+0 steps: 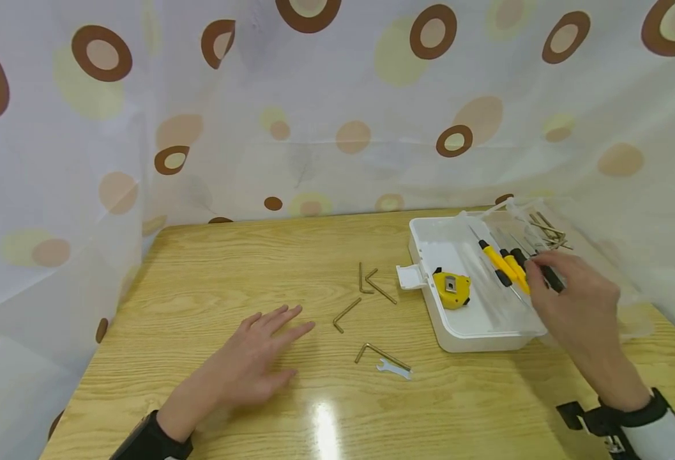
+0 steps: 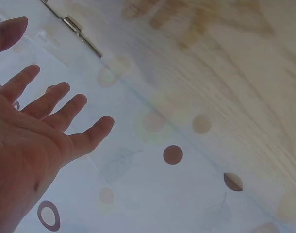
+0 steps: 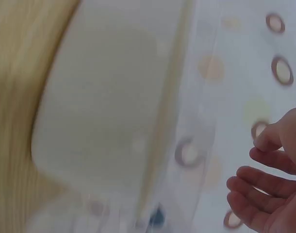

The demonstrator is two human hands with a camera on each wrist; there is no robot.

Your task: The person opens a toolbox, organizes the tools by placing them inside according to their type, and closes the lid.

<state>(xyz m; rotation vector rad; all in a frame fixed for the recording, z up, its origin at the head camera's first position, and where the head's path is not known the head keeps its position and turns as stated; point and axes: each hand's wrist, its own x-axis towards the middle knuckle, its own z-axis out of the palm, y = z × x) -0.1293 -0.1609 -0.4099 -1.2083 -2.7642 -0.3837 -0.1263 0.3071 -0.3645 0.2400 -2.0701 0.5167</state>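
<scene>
Over the right side of the white plastic box (image 1: 481, 326), my right hand (image 1: 578, 306) pinches a black-handled screwdriver (image 1: 553, 280) between thumb and forefinger. In the right wrist view, that hand's fingers (image 3: 257, 187) are curled, with the thumb tip close to the forefinger. Inside the box lie yellow-and-black screwdrivers (image 1: 497, 260) and a yellow tape measure (image 1: 453, 290). My left hand (image 1: 253, 364) is spread above the table at the left, holding nothing; the left wrist view shows its fingers (image 2: 48, 101) apart. Nearest to it is an L-shaped hex key (image 1: 345, 313).
More hex keys (image 1: 380, 287) lie on the wooden table (image 1: 216, 268), one beside a small open-end wrench (image 1: 393, 368). Several others (image 1: 550, 233) rest in the box's clear lid, folded back at the right. A patterned curtain (image 1: 314, 172) encloses the table.
</scene>
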